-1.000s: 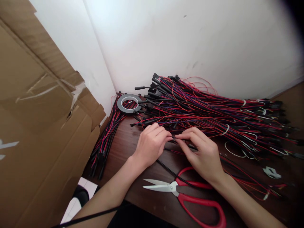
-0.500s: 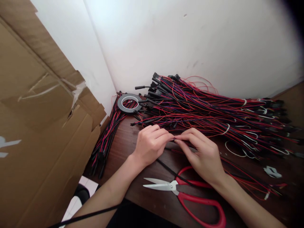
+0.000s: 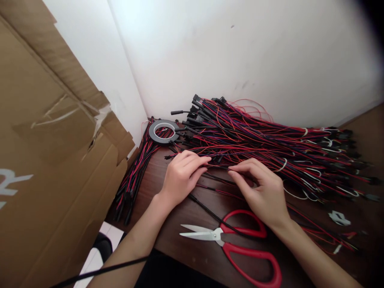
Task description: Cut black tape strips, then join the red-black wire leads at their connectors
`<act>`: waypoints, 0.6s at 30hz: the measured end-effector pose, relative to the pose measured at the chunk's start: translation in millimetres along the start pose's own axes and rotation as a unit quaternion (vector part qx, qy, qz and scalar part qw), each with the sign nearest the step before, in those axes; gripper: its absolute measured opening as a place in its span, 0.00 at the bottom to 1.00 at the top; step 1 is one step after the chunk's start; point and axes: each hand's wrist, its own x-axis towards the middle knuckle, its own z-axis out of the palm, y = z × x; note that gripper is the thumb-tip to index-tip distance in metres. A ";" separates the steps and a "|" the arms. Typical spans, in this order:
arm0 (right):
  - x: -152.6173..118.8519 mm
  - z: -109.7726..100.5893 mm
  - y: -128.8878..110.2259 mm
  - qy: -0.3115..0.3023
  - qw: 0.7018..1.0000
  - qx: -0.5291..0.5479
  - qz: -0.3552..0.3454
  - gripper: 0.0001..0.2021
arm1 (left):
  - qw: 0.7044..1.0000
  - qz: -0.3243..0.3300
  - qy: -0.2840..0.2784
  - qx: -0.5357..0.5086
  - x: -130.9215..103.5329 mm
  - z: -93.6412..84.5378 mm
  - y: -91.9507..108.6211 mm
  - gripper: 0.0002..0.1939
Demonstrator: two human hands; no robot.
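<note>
Thumb and fingers of my left hand (image 3: 183, 176) are pinched on a thin dark cable (image 3: 220, 166), in front of the large wire pile. To the right, my right hand (image 3: 261, 190) pinches the same cable, a short gap from the left. Below the hands, a black cable (image 3: 207, 210) runs across the dark table and over the scissors' upper handle. The red-handled scissors (image 3: 216, 236) lie with blades slightly apart, pointing left. Thin red and black wires (image 3: 222, 192) pass beneath my right hand.
A large pile of red and black wires (image 3: 255, 140) with connectors lies along the wall. Behind left, a grey tape roll (image 3: 153, 133) rests on a smaller wire bundle (image 3: 135, 176). A cardboard box (image 3: 60, 160) stands at left. A white scrap (image 3: 339, 218) lies right.
My hands have moved apart, the left hand leftward and the right hand slightly rightward, showing a stretch of cable between them. The view has shifted slightly.
</note>
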 end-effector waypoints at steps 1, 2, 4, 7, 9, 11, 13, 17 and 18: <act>0.2 0.2 0.3 0.000 1.000 0.003 0.002 0.03 | 0.999 -0.018 0.014 -0.031 0.9 -1.7 0.8 0.10; 0.5 0.5 0.5 0.000 1.000 0.006 0.003 0.03 | 0.997 -0.037 0.024 -0.057 1.9 -3.2 1.9 0.10; 1.0 1.3 0.5 0.001 1.000 0.011 0.007 0.03 | 0.992 -0.072 0.032 -0.094 3.5 -6.0 4.2 0.08; 1.7 0.6 0.0 0.001 1.000 0.017 0.013 0.03 | 0.979 -0.130 0.027 -0.153 4.6 -8.4 7.3 0.05; 2.2 -1.2 -0.2 -0.001 1.000 0.020 0.008 0.04 | 0.958 -0.189 0.027 -0.214 4.8 -8.8 9.0 0.05; 3.0 -3.5 0.2 -0.006 1.000 0.023 -0.003 0.04 | 0.927 -0.252 0.028 -0.275 4.9 -8.9 10.2 0.05; 4.2 -5.5 1.5 -0.017 0.999 0.031 -0.011 0.04 | 0.898 -0.299 0.030 -0.321 5.3 -9.4 10.5 0.05; 6.0 -7.5 5.6 -0.041 0.998 0.051 -0.002 0.04 | 0.863 -0.339 0.034 -0.372 6.7 -11.2 8.9 0.06; 6.2 -7.6 6.3 -0.040 0.998 0.051 -0.001 0.03 | 0.857 -0.342 0.040 -0.384 6.9 -11.6 8.3 0.07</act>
